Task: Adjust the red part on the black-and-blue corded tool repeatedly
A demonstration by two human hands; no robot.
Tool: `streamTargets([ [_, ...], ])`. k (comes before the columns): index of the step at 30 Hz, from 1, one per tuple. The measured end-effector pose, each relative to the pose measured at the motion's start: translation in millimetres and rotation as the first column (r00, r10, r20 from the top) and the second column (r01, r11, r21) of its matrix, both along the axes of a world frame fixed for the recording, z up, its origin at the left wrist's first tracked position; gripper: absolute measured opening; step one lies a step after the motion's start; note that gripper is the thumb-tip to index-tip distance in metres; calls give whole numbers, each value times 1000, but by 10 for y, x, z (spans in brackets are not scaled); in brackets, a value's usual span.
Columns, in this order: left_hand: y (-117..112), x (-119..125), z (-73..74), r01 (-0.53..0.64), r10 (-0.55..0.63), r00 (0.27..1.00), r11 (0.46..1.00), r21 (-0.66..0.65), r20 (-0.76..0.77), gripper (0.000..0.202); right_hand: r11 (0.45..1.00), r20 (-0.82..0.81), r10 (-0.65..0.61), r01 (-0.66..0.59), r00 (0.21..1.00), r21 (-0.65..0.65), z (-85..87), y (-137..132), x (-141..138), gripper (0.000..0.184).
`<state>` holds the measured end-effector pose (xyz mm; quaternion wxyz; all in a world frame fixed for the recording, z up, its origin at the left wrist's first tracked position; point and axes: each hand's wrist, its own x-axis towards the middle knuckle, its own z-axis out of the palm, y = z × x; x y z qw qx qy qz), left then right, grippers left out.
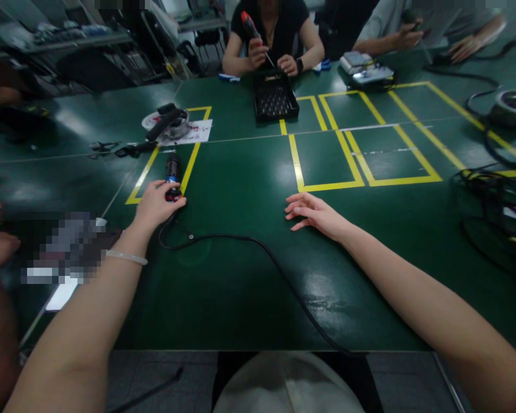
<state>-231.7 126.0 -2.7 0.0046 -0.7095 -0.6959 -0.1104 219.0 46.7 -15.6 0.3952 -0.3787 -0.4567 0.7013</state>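
Note:
My left hand reaches out over the green table and closes round the near end of a black electric screwdriver that lies on the table across a yellow tape line. A black cable runs from the tool toward the table's near edge. My right hand rests on the table at the middle, fingers stretched out and a little apart, holding nothing.
A black tray of small parts lies at the far side before a person holding a red-handled screwdriver. Tape rolls and paper sit at far left. Cables pile at the right. Other people's hands show at the left and far right.

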Motion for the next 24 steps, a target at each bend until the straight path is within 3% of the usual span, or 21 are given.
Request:
streamTargets([
  [4,119,-327,44,-111,111,993,994,-12,-36,55,1000,4,10,-10,1000,1,1,-1,4,22],
  [8,155,-456,98,-178,176,982,983,-34,-73,54,1000,15,27,-27,1000,11,-5,6,16,19],
  [17,191,-284,163,-298,248,941,931,-213,-231,64,1000,41,24,-24,999,11,0,4,4,15],
  [21,180,-212,174,-365,296,910,905,-220,-290,79,1000,40,26,-26,999,12,7,-5,1,14],
  [24,136,-169,209,-396,324,890,898,-192,-322,72,1000,48,28,-29,998,11,9,-6,-3,14],
])
